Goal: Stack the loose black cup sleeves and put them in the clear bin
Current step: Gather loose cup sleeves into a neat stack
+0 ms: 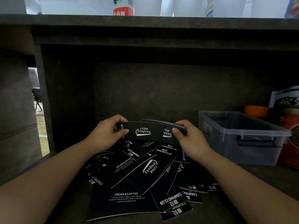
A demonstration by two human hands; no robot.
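The black cup sleeves (140, 173) lie in a messy pile on the dark shelf (64, 212), well to the left of the clear bin (239, 136). Just above the pile, a small stack (145, 132) is held up. The left hand (106, 133) pinches its left end and the right hand (188, 139) pinches its right end.

The stack is not lined up; one sleeve sticks out to the side. If a hand lets go too soon, I think the slippery sleeves could slide apart and drop back onto the pile. The bin looks empty, and the pile is still big. A crooked stack might also tip over inside the bin.
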